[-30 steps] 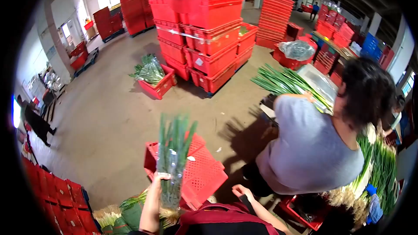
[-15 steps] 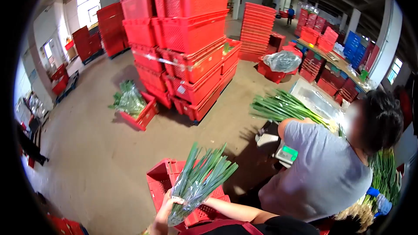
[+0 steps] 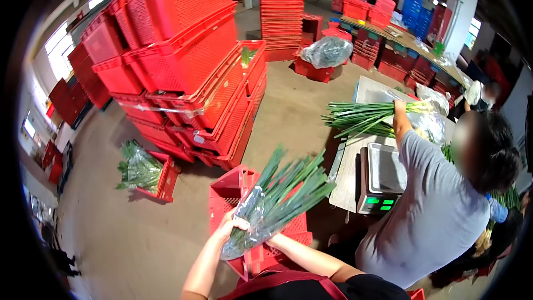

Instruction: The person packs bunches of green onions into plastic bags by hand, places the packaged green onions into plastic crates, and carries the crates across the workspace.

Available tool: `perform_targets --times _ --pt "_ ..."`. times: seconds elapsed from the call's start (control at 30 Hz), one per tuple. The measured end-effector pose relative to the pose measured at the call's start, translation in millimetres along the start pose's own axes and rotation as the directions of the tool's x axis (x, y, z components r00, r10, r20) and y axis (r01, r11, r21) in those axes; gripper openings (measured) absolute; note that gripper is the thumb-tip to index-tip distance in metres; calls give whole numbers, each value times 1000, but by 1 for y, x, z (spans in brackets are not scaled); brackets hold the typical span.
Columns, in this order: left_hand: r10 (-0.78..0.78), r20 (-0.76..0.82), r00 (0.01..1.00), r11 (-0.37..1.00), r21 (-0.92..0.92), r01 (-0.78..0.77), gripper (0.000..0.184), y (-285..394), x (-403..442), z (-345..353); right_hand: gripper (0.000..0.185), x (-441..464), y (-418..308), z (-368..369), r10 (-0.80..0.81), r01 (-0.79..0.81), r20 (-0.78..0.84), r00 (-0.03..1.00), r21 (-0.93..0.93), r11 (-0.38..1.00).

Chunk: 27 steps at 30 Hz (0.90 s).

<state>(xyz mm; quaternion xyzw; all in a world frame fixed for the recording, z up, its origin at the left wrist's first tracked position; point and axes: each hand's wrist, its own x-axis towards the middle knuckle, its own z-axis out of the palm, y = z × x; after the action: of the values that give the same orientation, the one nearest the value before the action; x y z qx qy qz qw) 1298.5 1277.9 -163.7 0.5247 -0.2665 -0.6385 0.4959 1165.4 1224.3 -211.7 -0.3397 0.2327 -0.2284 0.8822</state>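
A clear plastic bag of green onions is held tilted in front of me, leafy tops pointing up and right. My left hand is closed on the bag's left side, thumb across the film. On the lower right, my right hand supports the same bag, its fingers mostly hidden beneath. Directly below the bag is a red plastic crate, partly covered by the leaves and my arms.
At right a person in a grey shirt grips loose green onions above a table with a scale. Tall stacked red crates stand ahead left. A tilted crate with bagged greens lies on the floor.
My view has turned to the right. The bag, still in both hands, has tipped further right. The co-worker's arm now reaches out over the table, showing the scale.
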Motion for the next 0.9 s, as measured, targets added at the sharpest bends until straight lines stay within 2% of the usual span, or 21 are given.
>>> perform_targets --times 0.1,0.13,0.23,0.27,0.37,0.4,0.43,0.5,0.53,0.57,0.63,0.7,0.73,0.77,0.83,0.87,0.9 --pt "-36 135 990 998 -37 42 43 26 63 -29 30 39 -24 -9 -71 79 -133 989 58 995" --pt "-8 144 989 999 -32 13 33 46 78 -27 30 53 -33 -12 -97 112 -181 979 74 991" --pt "17 214 977 1000 -14 -14 23 67 151 -57 31 102 -65 -19 -187 224 -307 933 91 970" --pt "8 247 969 999 -47 4 13 75 171 -58 31 116 -76 -21 -211 253 -347 914 82 964" --pt "24 352 936 997 -72 1 10 108 227 -56 36 150 -114 -33 -244 311 -451 859 80 947" --pt "12 368 930 997 -74 17 10 120 242 -51 42 161 -122 -43 -322 364 -467 823 -1 931" --pt "-19 365 931 994 -95 57 11 131 259 -44 49 168 -135 -44 -358 413 -490 795 4 911" --pt "-32 369 929 997 -47 53 13 157 285 -30 55 187 -143 -75 -428 445 -486 763 -87 891" --pt "-51 386 921 997 -27 66 13 166 295 -21 59 187 -173 -55 -417 482 -571 707 -43 875" --pt "-62 382 922 996 -33 80 12 175 309 -12 60 197 -176 -75 -442 439 -536 720 -143 887" --pt "-86 393 915 995 -17 101 13 180 351 -9 60 218 -191 -96 -484 478 -569 665 -173 861" --pt "-74 552 830 993 -40 115 24 172 408 -22 61 235 -217 -106 -500 494 -576 647 -183 850" --pt "-119 487 865 976 -105 193 39 182 420 -11 61 247 -229 -115 -514 499 -568 643 -198 843" --pt "-125 498 858 980 -74 186 39 184 448 -12 62 265 -237 -125 -514 546 -595 617 -146 825" --pt "-97 326 941 977 -147 152 50 184 510 -29 63 314 -245 -169 -499 478 -552 668 -196 856" --pt "-106 368 924 977 -135 166 51 198 532 -33 62 326 -267 -164 -547 606 -506 667 -59 793" --pt "-124 370 921 981 -92 169 50 211 556 -39 60 349 -280 -175 -583 639 -472 662 -51 767"
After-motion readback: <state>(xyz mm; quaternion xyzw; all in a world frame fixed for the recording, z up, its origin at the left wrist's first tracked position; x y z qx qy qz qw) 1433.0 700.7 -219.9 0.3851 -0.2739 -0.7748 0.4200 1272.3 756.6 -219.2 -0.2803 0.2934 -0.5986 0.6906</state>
